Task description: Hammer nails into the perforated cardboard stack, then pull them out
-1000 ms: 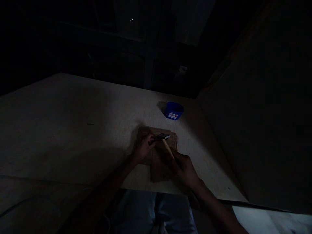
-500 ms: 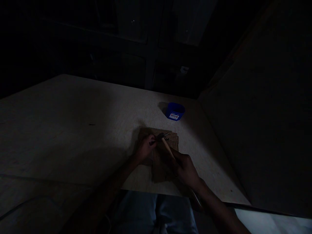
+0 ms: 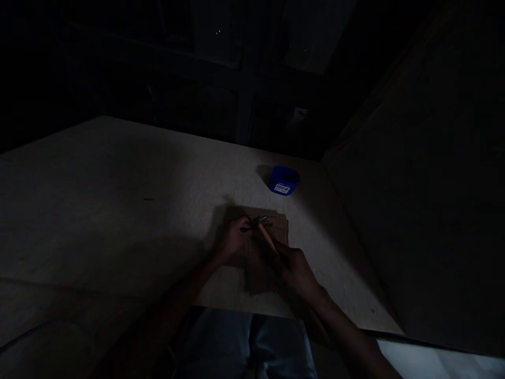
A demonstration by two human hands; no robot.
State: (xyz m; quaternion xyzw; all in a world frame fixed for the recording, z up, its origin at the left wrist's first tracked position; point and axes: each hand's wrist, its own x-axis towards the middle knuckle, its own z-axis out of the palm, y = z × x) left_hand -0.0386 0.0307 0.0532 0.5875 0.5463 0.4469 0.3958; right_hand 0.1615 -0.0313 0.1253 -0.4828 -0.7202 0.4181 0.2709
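The scene is very dark. My right hand [image 3: 295,268] is closed round the wooden handle of a small hammer [image 3: 267,236], whose metal head hangs over a brown patterned wooden block [image 3: 278,230] on the table. My left hand [image 3: 232,240] rests on the left part of that block, fingers pinched together near the hammer head on something too small and dark to make out. A second brown piece [image 3: 258,273] lies just in front of the block, between my hands.
A blue plastic tub [image 3: 283,180] with a white label stands behind the block. The pale table [image 3: 118,200] spreads wide to the left. A large upright board [image 3: 426,210] borders it on the right. My knees in light trousers [image 3: 252,342] show below the table edge.
The hammer head has shifted slightly left and down toward my left fingers. Both hands stay on the block in nearly the same place.
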